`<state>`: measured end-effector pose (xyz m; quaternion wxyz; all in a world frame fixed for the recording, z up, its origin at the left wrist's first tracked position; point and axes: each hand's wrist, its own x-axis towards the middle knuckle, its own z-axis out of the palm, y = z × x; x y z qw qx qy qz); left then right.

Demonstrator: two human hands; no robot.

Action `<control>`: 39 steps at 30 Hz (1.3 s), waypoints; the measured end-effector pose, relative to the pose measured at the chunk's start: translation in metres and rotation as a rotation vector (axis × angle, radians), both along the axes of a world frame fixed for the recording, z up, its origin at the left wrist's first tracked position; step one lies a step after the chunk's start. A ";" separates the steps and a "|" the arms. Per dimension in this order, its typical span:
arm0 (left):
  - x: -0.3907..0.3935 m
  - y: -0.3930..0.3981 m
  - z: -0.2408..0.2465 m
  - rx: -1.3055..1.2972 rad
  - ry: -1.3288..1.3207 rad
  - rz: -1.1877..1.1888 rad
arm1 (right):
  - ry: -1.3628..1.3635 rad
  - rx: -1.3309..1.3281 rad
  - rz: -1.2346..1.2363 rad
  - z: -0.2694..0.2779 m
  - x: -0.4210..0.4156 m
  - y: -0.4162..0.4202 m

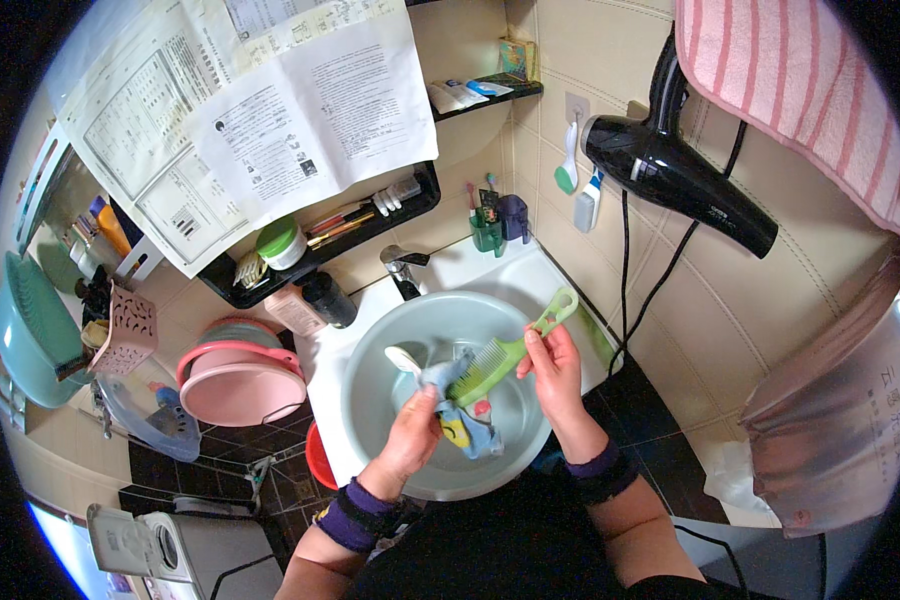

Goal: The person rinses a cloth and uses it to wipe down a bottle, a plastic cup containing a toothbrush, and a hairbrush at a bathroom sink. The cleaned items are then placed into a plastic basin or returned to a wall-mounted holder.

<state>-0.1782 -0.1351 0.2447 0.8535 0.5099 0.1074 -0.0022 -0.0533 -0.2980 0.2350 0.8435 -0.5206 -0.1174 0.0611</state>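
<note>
My right hand (555, 369) grips a light green plastic comb (500, 366) near its looped handle. The toothed end points down to the left and meets a wet blue cloth (482, 437) with a yellow patch. My left hand (411, 435) pinches that cloth, thumb on top. Both hands are over a grey-blue plastic basin (360, 442), which stands in the white washbasin (322, 390). A white rounded end of an object (400, 358), perhaps a brush handle, shows beside my left fingers; its other end is hidden. Something small and pinkish-red (482, 408) shows beside the cloth.
Behind the basin rises a chrome faucet (403, 268). A black shelf (300, 270) with a green-lidded jar (280, 244) and printed papers (292, 135) hang above. At right a black hair dryer (675, 176) hangs with its cord. Pink basins (244, 390) hang at left.
</note>
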 end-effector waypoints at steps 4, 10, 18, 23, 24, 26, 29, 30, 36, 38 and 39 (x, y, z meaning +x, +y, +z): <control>0.002 -0.003 -0.011 0.252 -0.027 -0.078 | -0.007 -0.084 0.009 -0.002 -0.002 -0.003; 0.014 -0.004 -0.023 0.258 -0.005 0.108 | 0.056 -0.180 0.187 -0.013 0.004 -0.003; 0.028 0.003 -0.029 0.349 0.113 0.131 | 0.046 -0.377 0.341 -0.013 0.028 0.005; 0.033 0.016 -0.022 0.601 0.145 0.113 | 0.079 -0.376 0.354 -0.008 0.036 0.016; 0.033 0.019 -0.025 0.655 0.149 0.122 | 0.087 -0.378 0.365 -0.009 0.037 0.019; 0.031 0.018 -0.027 0.518 0.187 0.147 | 0.094 -0.375 0.363 -0.008 0.034 0.020; 0.028 0.019 -0.041 0.030 0.166 0.263 | 0.083 -0.285 0.243 -0.009 0.035 0.021; 0.029 0.018 -0.042 -0.180 0.147 0.313 | 0.079 -0.240 0.185 -0.008 0.036 0.021; 0.033 0.003 -0.010 -0.281 -0.046 0.378 | 0.079 -0.197 0.295 -0.009 0.006 0.031; 0.036 0.011 -0.014 -0.275 -0.062 0.393 | 0.009 -0.246 0.355 -0.008 0.000 0.027; 0.035 0.016 -0.014 -0.244 -0.091 0.389 | -0.002 -0.228 0.355 -0.005 -0.002 0.024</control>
